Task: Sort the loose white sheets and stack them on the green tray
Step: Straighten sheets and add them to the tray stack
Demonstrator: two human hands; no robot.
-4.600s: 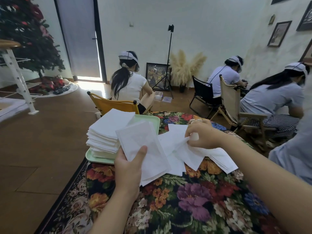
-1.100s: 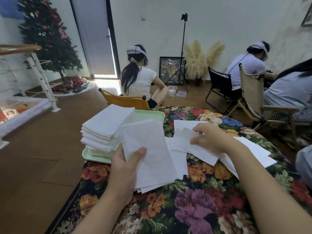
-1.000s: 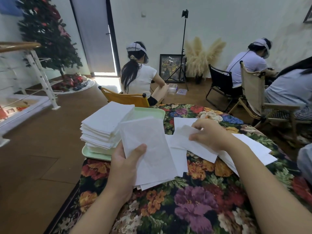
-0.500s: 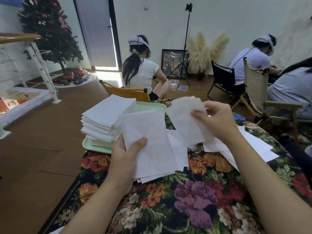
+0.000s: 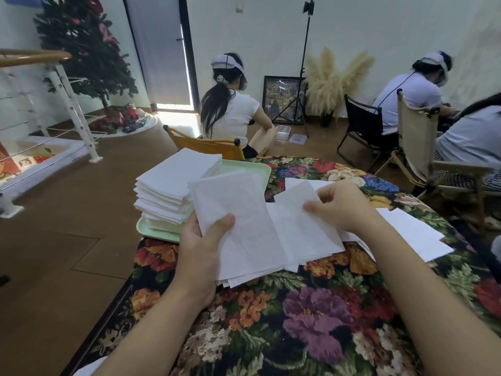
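Single sheet (image 5: pixel 301 213) pinched at its far edge by right hand (image 5: pixel 343 206), thumb on top, fingers curled under; sheet hung with its long axis running from the hand down toward the wearer, its near end overlapping the bundle (image 5: pixel 238 226). Bundle was clamped in left hand (image 5: pixel 202 245), thumb pressed across the top sheet, fingers hidden beneath; exact sheet count in the bundle could not be read, though several edges fanned out at its near corner. Key relation: the single sheet lay just right of the bundle, touching it, long axes roughly parallel, so the coming move appeared to be a short leftward slide to lay it on top; right hand carried it, left hand was the receiver and the nearer of the two to the tray (image 5: pixel 260 169). One green tray sat at the far left table edge, beyond the left hand, bearing one tall stack (image 5: pixel 173 185) of sorted sheets, count not legible. Loose sheets (image 5: pixel 412 232) remained on the floral tablecloth (image 5: pixel 311 308) to the right, behind and beyond the right forearm; at least three distinguishable, overlaps prevented a firm count. Judgement: task well advanced but unfinished. Three other people seated beyond the table, backs turned; one tripod (image 5: pixel 303 63) by the wall.
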